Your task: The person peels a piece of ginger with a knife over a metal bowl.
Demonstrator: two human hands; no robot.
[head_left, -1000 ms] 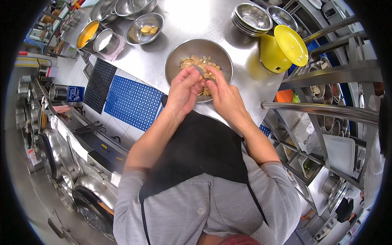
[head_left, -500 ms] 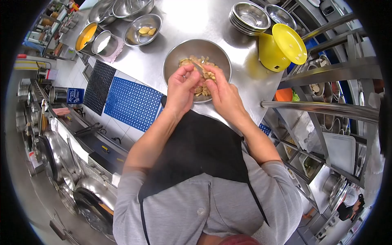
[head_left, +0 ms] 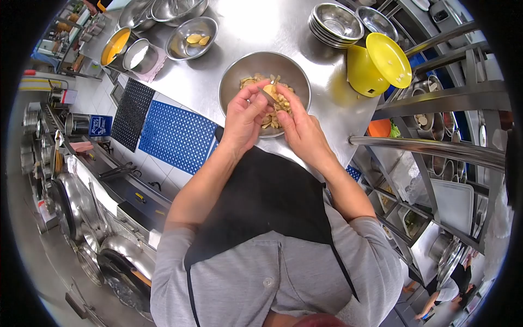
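Note:
My left hand (head_left: 244, 111) and my right hand (head_left: 300, 121) come together over a wide metal bowl (head_left: 230, 71). Between their fingertips is a small pale yellow piece (head_left: 269, 89), pinched from both sides. A brownish strip (head_left: 267, 97), perhaps skin, shows by the left thumb; how it is attached is unclear. Many similar yellow-tan pieces (head_left: 271, 123) with brown bits lie in the bowl under my hands, partly hidden by them. Farther back on the left, a smaller metal bowl (head_left: 177, 48) holds a few smooth yellow pieces (head_left: 194, 38).
A pot of orange liquid (head_left: 115, 48) and a pot with white contents (head_left: 140, 57) stand at the table's left edge. Stacked metal bowls (head_left: 333, 24) and a yellow container (head_left: 364, 71) with a yellow lid (head_left: 388, 60) are right. A metal rack (head_left: 436, 146) rises close by my right arm.
The fingers have shifted slightly, and the pale yellow face of the held piece now shows between the fingertips. At far lower right, another person has come more into view.

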